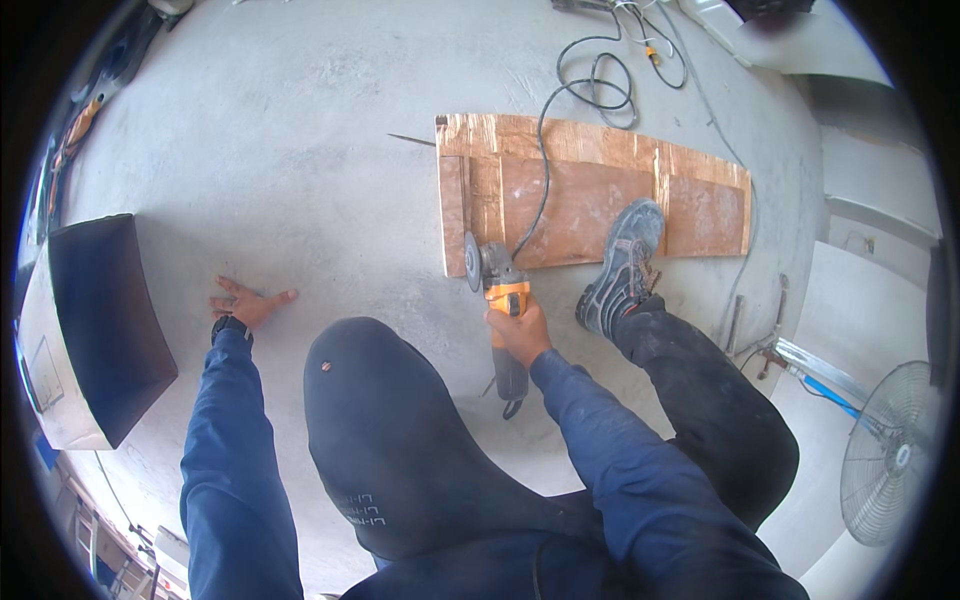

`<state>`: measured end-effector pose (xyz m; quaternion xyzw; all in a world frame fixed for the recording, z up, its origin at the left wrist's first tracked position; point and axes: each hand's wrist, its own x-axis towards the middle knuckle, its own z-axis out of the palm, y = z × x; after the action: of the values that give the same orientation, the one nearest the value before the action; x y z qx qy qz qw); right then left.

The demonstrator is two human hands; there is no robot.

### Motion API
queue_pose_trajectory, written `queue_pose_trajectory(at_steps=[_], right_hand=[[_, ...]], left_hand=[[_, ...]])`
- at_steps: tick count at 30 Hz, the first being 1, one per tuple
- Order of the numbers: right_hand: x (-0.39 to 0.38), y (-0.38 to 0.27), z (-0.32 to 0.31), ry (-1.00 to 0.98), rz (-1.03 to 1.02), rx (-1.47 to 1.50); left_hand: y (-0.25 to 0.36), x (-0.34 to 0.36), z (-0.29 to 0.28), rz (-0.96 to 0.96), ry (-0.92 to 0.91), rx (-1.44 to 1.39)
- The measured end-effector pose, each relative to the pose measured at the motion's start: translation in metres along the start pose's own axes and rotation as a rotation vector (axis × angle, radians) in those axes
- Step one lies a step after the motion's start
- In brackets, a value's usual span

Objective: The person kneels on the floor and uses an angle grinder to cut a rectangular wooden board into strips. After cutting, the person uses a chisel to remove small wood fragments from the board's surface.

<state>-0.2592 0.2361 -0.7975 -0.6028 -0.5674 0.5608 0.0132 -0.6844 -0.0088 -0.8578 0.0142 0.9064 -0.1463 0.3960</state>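
Observation:
My right hand [522,330] is wrapped round the body of a yellow and black angle grinder [509,296]. The grinder's disc [473,262] stands on edge beside the left end of a wooden panel [580,195]; whether it touches the wood I cannot tell. The panel lies on the floor, with pale raw strips framing reddish-brown boards. My right shoe [634,245], grey and dusty, rests against the panel's near edge and overlaps it. Off to the left, my left hand [250,302] is spread on the grey floor with nothing in it.
The grinder's black cord [547,150] crosses the panel to coils [610,90] on the floor beyond. A dark-fronted box [100,330] stands at the left. A round fan [890,455] is at the lower right, near metal bars [780,310]. A thin rod [412,139] pokes out by the panel's far left corner.

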Motion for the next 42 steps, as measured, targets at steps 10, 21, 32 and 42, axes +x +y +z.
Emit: queue_pose_trajectory(at_steps=[10, 21, 32, 42], right_hand=[[0.012, -0.024, -0.003, -0.001, -0.038, -0.012], [0.027, -0.031, -0.002, -0.014, -0.034, 0.004], [0.039, -0.040, -0.001, -0.008, -0.042, 0.024], [0.058, -0.063, -0.001, -0.029, -0.086, 0.072]], left_hand=[[0.000, -0.004, -0.004, 0.016, -0.025, -0.071], [-0.001, -0.003, -0.004, 0.007, -0.031, -0.041], [-0.001, -0.005, -0.003, 0.006, -0.034, -0.061], [-0.002, -0.003, -0.003, 0.010, -0.042, -0.044]])
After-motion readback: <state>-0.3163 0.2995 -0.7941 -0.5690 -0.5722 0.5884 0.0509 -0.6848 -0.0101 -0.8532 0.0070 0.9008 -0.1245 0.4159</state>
